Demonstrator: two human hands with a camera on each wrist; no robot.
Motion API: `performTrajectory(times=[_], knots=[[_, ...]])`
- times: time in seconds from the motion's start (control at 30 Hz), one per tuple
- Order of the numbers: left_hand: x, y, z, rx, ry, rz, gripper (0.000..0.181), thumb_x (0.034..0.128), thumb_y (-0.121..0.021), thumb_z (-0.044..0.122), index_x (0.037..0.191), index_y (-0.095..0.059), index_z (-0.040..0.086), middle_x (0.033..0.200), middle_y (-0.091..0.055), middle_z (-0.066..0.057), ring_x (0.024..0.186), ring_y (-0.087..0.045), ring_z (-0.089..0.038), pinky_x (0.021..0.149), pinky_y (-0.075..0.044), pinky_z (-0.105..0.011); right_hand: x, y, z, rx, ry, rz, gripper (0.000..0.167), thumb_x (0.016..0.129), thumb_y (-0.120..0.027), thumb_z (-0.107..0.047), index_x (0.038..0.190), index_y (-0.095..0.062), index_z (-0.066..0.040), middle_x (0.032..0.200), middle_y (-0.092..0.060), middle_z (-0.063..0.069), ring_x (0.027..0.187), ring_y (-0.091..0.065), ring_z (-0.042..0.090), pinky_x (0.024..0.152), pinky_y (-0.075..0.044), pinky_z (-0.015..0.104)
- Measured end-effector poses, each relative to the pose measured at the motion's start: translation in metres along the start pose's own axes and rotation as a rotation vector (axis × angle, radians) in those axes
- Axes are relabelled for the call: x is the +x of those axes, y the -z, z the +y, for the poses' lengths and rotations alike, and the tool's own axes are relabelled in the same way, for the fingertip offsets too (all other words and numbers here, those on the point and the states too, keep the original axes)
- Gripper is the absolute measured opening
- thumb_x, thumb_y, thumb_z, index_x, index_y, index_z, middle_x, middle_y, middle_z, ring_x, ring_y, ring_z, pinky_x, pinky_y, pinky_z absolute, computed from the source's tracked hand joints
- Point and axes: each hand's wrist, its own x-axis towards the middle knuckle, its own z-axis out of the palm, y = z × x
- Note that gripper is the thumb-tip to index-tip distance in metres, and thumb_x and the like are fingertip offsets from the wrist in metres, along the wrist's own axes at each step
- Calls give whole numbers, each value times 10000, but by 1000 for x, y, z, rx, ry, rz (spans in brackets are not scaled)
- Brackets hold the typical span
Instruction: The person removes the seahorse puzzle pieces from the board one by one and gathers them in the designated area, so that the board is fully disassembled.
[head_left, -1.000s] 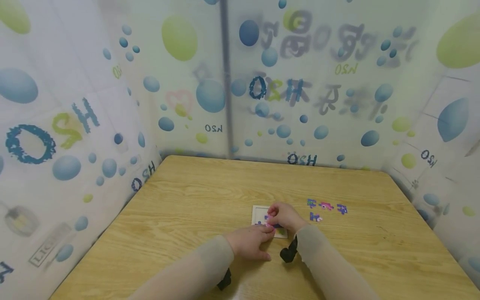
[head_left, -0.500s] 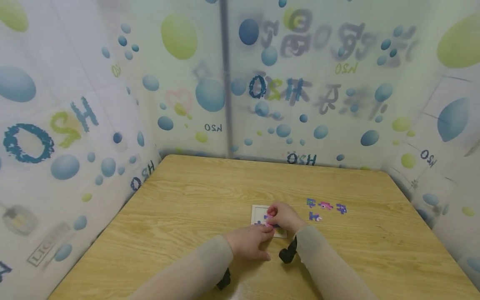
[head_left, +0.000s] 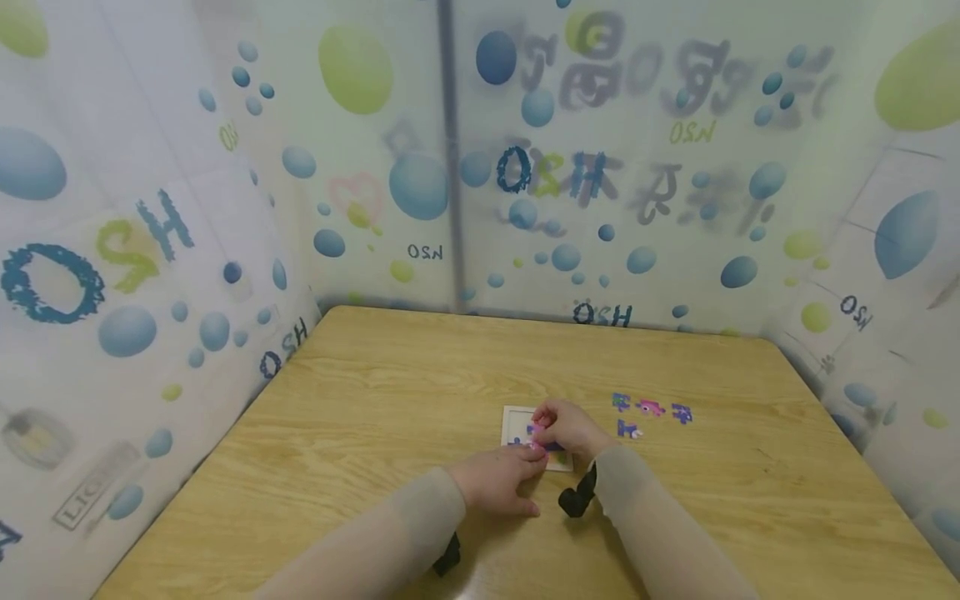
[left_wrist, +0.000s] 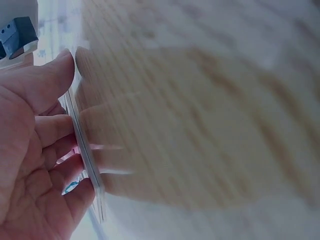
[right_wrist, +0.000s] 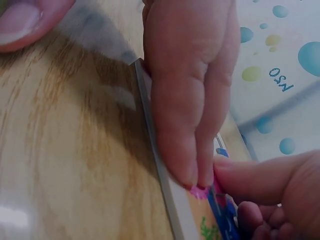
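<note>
Wood table point(head_left: 405, 375), bubble-print curtain point(head_left: 420, 287) behind; right hand point(head_left: 573, 429) pinches a pink piece point(head_left: 536, 430) over the board point(head_left: 510, 412), left hand point(head_left: 495, 482) presses straight fingers at the board's near side. Four loose pieces point(head_left: 651, 407) lie right of the board, far three in a row leading away from it, right hand nearer. Versus a second ago: layout around the board unchanged, head view tipped slightly down.

"Where can you pass?"
"Across the table point(head_left: 390, 383) to the left of the board point(head_left: 517, 412), you have a wide stretch. On its right, four loose pieces point(head_left: 649, 408) leave you only a narrow gap beside your right hand point(head_left: 573, 429)."
"What blocks you over the board?"
"Your left hand point(head_left: 498, 483) and right hand; past the table's far edge, a wall point(head_left: 495, 250)."
</note>
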Motion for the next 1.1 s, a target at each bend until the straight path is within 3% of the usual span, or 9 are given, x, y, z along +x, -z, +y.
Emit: performTrajectory(times=[0.87,1.1], knots=[[-2,4,3,-18,27,-16,711,911,-609,481,1465,-404,86,1547,-313,-19,1412,-287,-166,1144,-241,-284,1,4,5,58,3,-4,164,872,-671,-37,1026,-633,-80,888,-571,63,815,-520,205,714,-439,291],[6,-2,5,55,37,15,727,897,-583,552,1430,-449,75,1507,-384,-45,1382,-351,-192,1133,-270,-292,0,1,5,3,11,23,119,900,-656,-83,1016,-632,-100,891,-563,51,817,-513,199,720,-429,309]])
